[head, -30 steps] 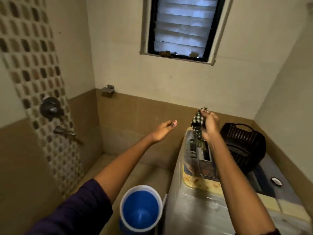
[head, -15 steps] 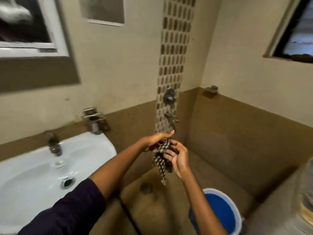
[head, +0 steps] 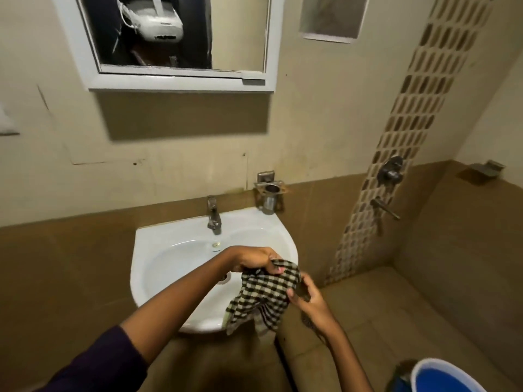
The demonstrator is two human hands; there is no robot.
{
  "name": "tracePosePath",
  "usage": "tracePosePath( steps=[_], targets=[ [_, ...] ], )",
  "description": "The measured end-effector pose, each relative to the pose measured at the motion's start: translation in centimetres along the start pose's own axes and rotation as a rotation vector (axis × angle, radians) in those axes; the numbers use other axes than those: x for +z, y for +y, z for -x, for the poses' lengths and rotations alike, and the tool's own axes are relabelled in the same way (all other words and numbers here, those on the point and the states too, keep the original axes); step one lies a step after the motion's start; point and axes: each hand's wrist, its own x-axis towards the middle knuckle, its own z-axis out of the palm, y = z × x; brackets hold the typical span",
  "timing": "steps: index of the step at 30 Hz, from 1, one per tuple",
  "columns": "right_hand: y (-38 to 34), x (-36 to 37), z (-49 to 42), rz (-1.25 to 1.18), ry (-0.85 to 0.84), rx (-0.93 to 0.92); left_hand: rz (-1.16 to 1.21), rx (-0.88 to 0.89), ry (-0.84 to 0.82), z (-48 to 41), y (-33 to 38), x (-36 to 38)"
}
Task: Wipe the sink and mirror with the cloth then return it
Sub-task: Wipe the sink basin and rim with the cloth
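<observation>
A black-and-white checked cloth (head: 266,298) hangs spread between both hands over the right front part of the white sink (head: 158,267). My left hand (head: 254,260) grips the cloth's top edge above the basin. My right hand (head: 307,299) pinches its right side, just past the sink's rim. The white-framed mirror (head: 240,35) hangs on the wall above the sink, well above both hands. A metal tap (head: 213,215) stands at the back of the basin.
A metal cup holder (head: 270,193) is fixed to the wall right of the tap. Shower valve (head: 392,171) and spout (head: 385,207) sit on the mosaic tile strip at right. A blue bucket (head: 444,377) stands on the floor at lower right.
The view has swung left from the washing machine to the sink and mirror. The cloth, first bunched in my right hand alone, is now held and spread by both hands over the sink.
</observation>
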Motion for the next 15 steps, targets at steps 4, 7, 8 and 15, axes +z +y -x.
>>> tracePosePath(
  steps=[4, 7, 8, 15],
  targets=[
    [-0.1, -0.8, -1.5, 0.007, -0.14, -0.005, -0.053, -0.06, -0.06, 0.7, -1.2, -1.7],
    [-1.6, -2.3, -3.5, 0.166, -0.083, -0.086, -0.06, -0.063, -0.015, 0.2, -1.6, -3.0],
    [-2.1, -2.8, -4.4, 0.207, -0.068, -0.122, -0.08, -0.044, 0.012, -0.1, -1.6, -3.5],
    [-6.7, -6.0, -12.8, 0.506, 0.178, -0.334, -0.393, 0.181, 0.494, -4.2, 1.4, -9.1]
  ],
)
